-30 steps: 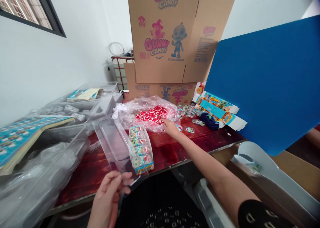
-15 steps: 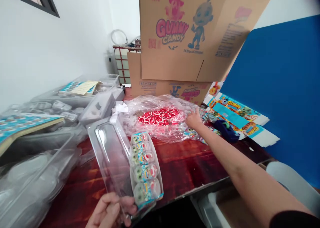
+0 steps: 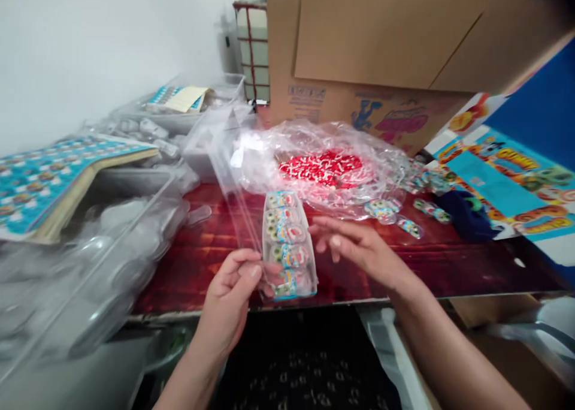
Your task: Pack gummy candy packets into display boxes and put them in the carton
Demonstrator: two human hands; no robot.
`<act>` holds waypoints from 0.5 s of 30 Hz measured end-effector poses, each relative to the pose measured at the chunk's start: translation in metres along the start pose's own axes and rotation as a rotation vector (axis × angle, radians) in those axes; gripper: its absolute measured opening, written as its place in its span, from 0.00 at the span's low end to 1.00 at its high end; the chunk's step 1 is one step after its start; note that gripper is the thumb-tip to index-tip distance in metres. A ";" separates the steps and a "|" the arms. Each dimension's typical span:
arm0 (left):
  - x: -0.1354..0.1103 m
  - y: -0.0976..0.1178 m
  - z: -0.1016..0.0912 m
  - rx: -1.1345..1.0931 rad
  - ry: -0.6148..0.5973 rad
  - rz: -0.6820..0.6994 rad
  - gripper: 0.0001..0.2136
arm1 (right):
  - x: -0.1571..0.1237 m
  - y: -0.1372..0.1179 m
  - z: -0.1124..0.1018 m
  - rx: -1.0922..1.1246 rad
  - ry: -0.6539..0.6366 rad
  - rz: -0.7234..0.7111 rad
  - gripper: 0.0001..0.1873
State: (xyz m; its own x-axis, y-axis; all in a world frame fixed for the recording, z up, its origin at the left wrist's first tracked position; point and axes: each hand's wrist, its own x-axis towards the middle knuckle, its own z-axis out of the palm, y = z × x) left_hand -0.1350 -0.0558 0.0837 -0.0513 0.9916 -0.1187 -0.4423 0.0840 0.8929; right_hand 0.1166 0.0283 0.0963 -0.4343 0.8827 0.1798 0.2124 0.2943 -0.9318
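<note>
My left hand [image 3: 236, 284] pinches the near left edge of a clear plastic clamshell package, whose lid [image 3: 236, 200] stands raised on the left. The tray side of the package [image 3: 290, 242] carries a row of several small round packs with green and red-and-white printing. Just right of the tray is my right hand [image 3: 353, 245], fingers stretched and apart, with nothing visible in it; whether the fingertips touch the tray edge I cannot tell. Behind them lies a clear plastic bag [image 3: 381, 158] with red-and-white pieces [image 3: 323, 167] inside.
Bins of clear plastic pieces [image 3: 121, 218] stand left, with a stack of blue printed sheets [image 3: 72, 176] on top. Small wrapped candies [image 3: 381, 209], a dark blue tape dispenser [image 3: 469, 215] and flat printed boxes [image 3: 507, 173] lie right. A large cardboard box [image 3: 332, 110] stands behind.
My right hand has come back from the plastic bag to beside the tray, its fingers now spread. My left hand still holds the clamshell, its lid now more upright. The view has tilted down.
</note>
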 end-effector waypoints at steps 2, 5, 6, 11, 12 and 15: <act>-0.008 -0.004 0.006 0.042 -0.089 -0.002 0.11 | -0.029 -0.014 0.026 0.201 -0.042 0.027 0.25; -0.018 -0.009 0.019 0.099 -0.205 -0.001 0.09 | -0.051 -0.016 0.042 0.300 0.057 0.123 0.21; -0.020 -0.009 0.022 0.127 -0.223 0.009 0.09 | -0.053 -0.013 0.042 0.302 0.105 0.150 0.19; -0.016 -0.010 0.009 0.384 -0.087 0.232 0.14 | -0.062 0.016 0.034 0.312 0.316 0.237 0.16; -0.015 -0.012 0.001 0.441 -0.064 0.263 0.16 | -0.065 0.021 0.034 0.340 0.339 0.265 0.16; -0.013 -0.025 -0.027 0.632 -0.144 0.211 0.29 | -0.076 0.036 0.040 0.423 0.362 0.357 0.16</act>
State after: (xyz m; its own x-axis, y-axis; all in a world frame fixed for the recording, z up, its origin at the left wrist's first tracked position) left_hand -0.1474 -0.0731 0.0515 0.0595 0.9926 0.1061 0.1740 -0.1149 0.9780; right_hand 0.1228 -0.0429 0.0364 -0.0632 0.9885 -0.1374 -0.1051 -0.1435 -0.9840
